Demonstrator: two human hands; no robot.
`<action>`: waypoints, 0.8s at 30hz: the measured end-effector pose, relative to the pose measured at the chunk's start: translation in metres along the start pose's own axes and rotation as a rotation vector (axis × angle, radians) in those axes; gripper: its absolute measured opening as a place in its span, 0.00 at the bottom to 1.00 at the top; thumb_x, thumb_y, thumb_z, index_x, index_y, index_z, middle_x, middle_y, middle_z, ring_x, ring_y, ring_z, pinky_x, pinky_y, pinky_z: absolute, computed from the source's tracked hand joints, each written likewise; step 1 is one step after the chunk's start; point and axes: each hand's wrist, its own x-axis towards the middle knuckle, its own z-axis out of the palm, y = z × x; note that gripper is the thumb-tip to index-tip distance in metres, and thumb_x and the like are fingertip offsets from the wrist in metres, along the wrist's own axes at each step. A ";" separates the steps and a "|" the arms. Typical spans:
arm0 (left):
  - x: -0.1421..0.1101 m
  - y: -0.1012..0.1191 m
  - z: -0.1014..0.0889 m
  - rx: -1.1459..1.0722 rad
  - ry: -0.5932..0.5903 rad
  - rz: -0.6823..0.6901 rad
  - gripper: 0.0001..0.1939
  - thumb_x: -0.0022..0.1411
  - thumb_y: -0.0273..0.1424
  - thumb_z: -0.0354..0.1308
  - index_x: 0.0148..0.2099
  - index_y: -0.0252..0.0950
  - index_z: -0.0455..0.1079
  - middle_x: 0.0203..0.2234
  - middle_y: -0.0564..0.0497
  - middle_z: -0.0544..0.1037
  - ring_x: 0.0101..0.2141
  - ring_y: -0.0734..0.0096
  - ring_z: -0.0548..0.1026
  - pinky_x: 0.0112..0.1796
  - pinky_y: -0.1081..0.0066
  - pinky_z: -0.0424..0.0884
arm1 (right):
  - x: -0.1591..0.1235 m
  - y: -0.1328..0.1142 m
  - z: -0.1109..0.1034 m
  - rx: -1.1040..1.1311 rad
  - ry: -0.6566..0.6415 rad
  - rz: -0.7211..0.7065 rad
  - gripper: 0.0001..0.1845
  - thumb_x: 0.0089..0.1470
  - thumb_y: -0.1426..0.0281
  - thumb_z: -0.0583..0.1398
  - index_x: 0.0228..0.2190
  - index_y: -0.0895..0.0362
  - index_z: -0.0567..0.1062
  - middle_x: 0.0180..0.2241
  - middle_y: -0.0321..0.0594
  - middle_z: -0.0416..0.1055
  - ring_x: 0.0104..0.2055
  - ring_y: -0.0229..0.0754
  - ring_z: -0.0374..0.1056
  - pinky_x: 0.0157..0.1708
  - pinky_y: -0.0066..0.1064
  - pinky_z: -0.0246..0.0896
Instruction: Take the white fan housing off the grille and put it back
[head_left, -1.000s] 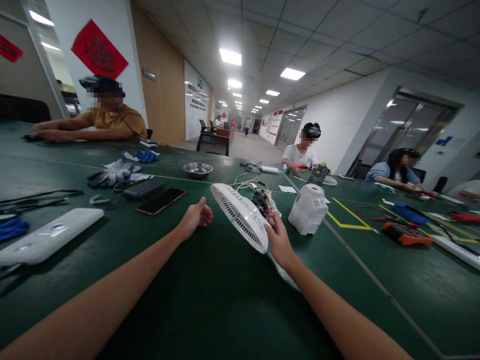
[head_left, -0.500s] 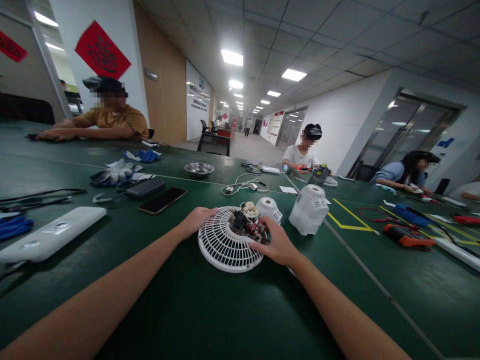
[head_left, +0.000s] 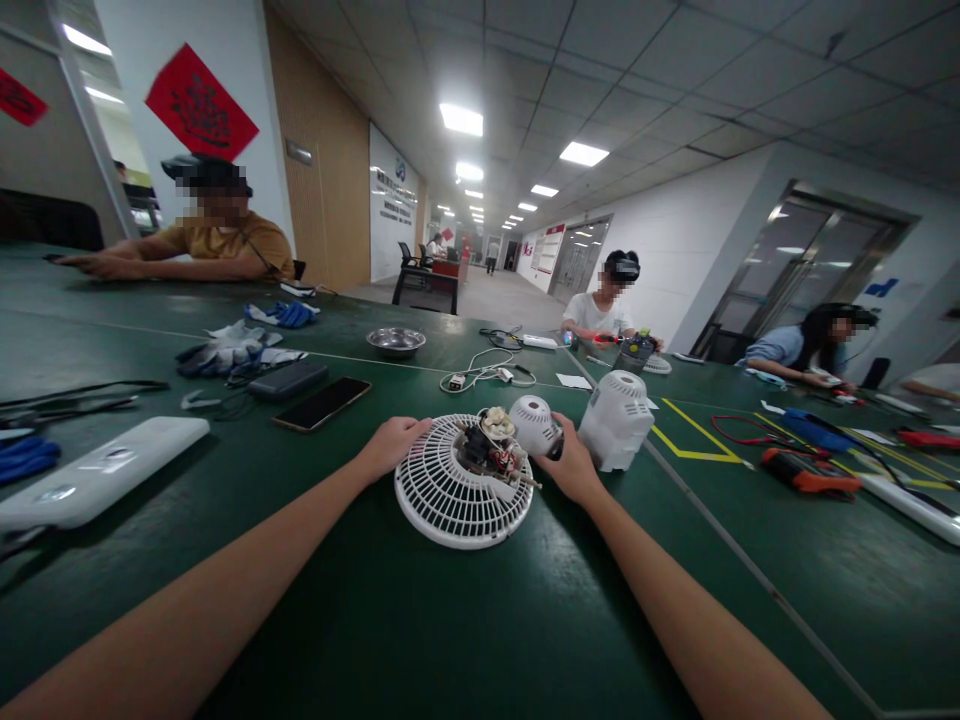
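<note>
A white round fan grille (head_left: 450,505) lies on the green table in front of me. On top of it sits the bared fan motor (head_left: 491,445) with red wires and a pale coil. My left hand (head_left: 396,445) grips the grille's left rim, its fingertips partly hidden. At the right, my right hand (head_left: 571,462) has its fingers around a white dome-shaped motor cover (head_left: 534,425) with vent slots, beside the motor. A white plastic fan base housing (head_left: 618,420) stands just right of that hand.
Behind lie a phone (head_left: 322,403), a steel bowl (head_left: 396,342) and a white cable (head_left: 487,372). Gloves (head_left: 229,350) and a white power strip (head_left: 105,470) are at left. An orange multimeter (head_left: 808,474) lies at right. Several co-workers sit around the table.
My right hand has left the motor and moved right onto the dome-shaped cover. My left hand stays at the grille's rim.
</note>
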 end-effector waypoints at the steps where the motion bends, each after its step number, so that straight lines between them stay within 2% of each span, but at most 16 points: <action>1: -0.001 0.001 0.000 -0.013 0.005 -0.006 0.31 0.54 0.60 0.55 0.28 0.34 0.72 0.21 0.51 0.75 0.24 0.64 0.71 0.27 0.68 0.61 | 0.001 0.001 0.000 0.026 -0.004 0.038 0.45 0.43 0.65 0.66 0.61 0.54 0.57 0.46 0.44 0.72 0.48 0.51 0.70 0.52 0.47 0.63; 4: -0.002 0.004 0.000 -0.028 0.029 -0.023 0.30 0.51 0.60 0.57 0.26 0.35 0.72 0.19 0.51 0.74 0.25 0.64 0.71 0.27 0.68 0.61 | 0.003 -0.004 -0.003 0.135 0.055 0.200 0.47 0.40 0.62 0.69 0.60 0.53 0.59 0.39 0.40 0.74 0.42 0.50 0.72 0.48 0.46 0.65; 6: -0.002 0.003 0.000 -0.018 0.027 -0.024 0.31 0.51 0.61 0.56 0.27 0.35 0.72 0.19 0.51 0.74 0.25 0.63 0.71 0.28 0.68 0.61 | 0.004 -0.011 -0.006 0.337 0.082 0.360 0.42 0.42 0.58 0.66 0.57 0.54 0.61 0.37 0.40 0.74 0.39 0.50 0.73 0.44 0.44 0.68; 9: 0.002 -0.001 0.000 0.017 0.001 -0.009 0.32 0.53 0.61 0.53 0.30 0.34 0.73 0.22 0.50 0.75 0.25 0.63 0.72 0.28 0.68 0.62 | 0.001 -0.025 -0.007 0.655 0.006 0.506 0.29 0.54 0.51 0.52 0.50 0.57 0.66 0.34 0.45 0.75 0.36 0.49 0.75 0.37 0.40 0.70; 11: 0.004 -0.005 0.000 0.034 -0.006 0.001 0.33 0.54 0.62 0.52 0.30 0.34 0.73 0.22 0.50 0.76 0.25 0.63 0.72 0.28 0.68 0.61 | -0.004 -0.036 -0.006 0.828 -0.087 0.511 0.28 0.57 0.50 0.46 0.44 0.57 0.69 0.33 0.46 0.75 0.36 0.48 0.75 0.37 0.38 0.71; 14: 0.007 -0.008 0.001 0.052 0.007 0.011 0.33 0.54 0.62 0.52 0.28 0.34 0.73 0.22 0.50 0.76 0.25 0.64 0.72 0.27 0.68 0.60 | -0.013 -0.054 -0.004 1.042 -0.110 0.421 0.25 0.55 0.52 0.53 0.49 0.53 0.65 0.36 0.42 0.75 0.35 0.46 0.74 0.38 0.38 0.70; 16: 0.007 -0.008 0.001 0.052 0.003 0.010 0.32 0.54 0.61 0.52 0.29 0.35 0.73 0.22 0.50 0.76 0.25 0.63 0.72 0.27 0.68 0.60 | -0.020 -0.066 -0.005 1.011 -0.083 0.281 0.31 0.52 0.56 0.59 0.55 0.48 0.59 0.39 0.39 0.75 0.37 0.46 0.74 0.41 0.40 0.70; 18: 0.006 -0.007 0.001 0.043 -0.006 0.007 0.31 0.55 0.60 0.52 0.29 0.35 0.73 0.22 0.50 0.76 0.26 0.62 0.73 0.27 0.68 0.61 | -0.027 -0.077 -0.007 0.870 -0.102 0.120 0.39 0.50 0.59 0.64 0.59 0.46 0.55 0.43 0.40 0.74 0.42 0.48 0.73 0.46 0.42 0.68; 21: 0.003 -0.004 0.001 0.044 -0.001 0.005 0.30 0.56 0.59 0.51 0.29 0.35 0.73 0.23 0.50 0.77 0.27 0.61 0.74 0.29 0.68 0.63 | -0.035 -0.087 -0.012 0.539 -0.132 -0.090 0.47 0.47 0.60 0.68 0.63 0.48 0.52 0.46 0.43 0.73 0.46 0.51 0.71 0.51 0.46 0.64; 24: 0.002 -0.003 0.001 0.055 -0.004 0.011 0.30 0.59 0.58 0.50 0.30 0.35 0.73 0.25 0.48 0.78 0.28 0.60 0.75 0.30 0.67 0.64 | -0.038 -0.090 -0.013 0.296 -0.116 -0.208 0.47 0.47 0.60 0.69 0.63 0.49 0.55 0.50 0.46 0.70 0.49 0.53 0.69 0.54 0.49 0.62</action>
